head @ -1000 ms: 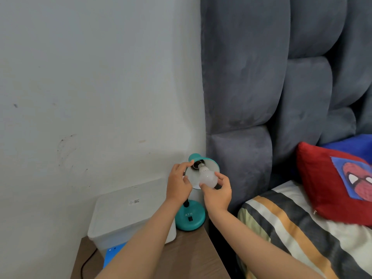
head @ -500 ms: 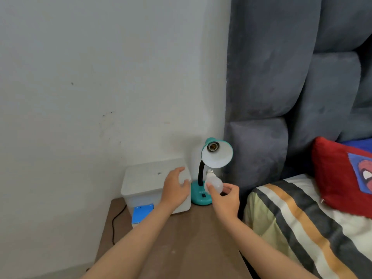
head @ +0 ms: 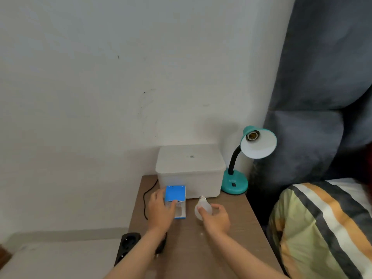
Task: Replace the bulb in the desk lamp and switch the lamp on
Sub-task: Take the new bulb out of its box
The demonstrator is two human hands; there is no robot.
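Note:
A teal desk lamp (head: 235, 183) stands at the back right of the bedside table (head: 201, 248), its shade (head: 259, 144) tilted toward me with the socket empty. My right hand (head: 216, 217) holds a white bulb (head: 203, 206) low over the tabletop, screw base pointing away from me. My left hand (head: 161, 208) rests on a blue and white bulb box (head: 175, 196) lying in front of the white container, fingers curled over its near end.
A white lidded plastic container (head: 191, 170) sits against the wall beside the lamp. A black cable (head: 146, 198) runs down the table's left side to a black power strip (head: 126, 246) on the floor. A striped pillow (head: 322, 228) and grey padded headboard (head: 322, 97) are on the right.
The bulb came out of the lamp socket and moved down to the tabletop in my right hand. My left hand left the shade and dropped onto the blue box. The view pulled back.

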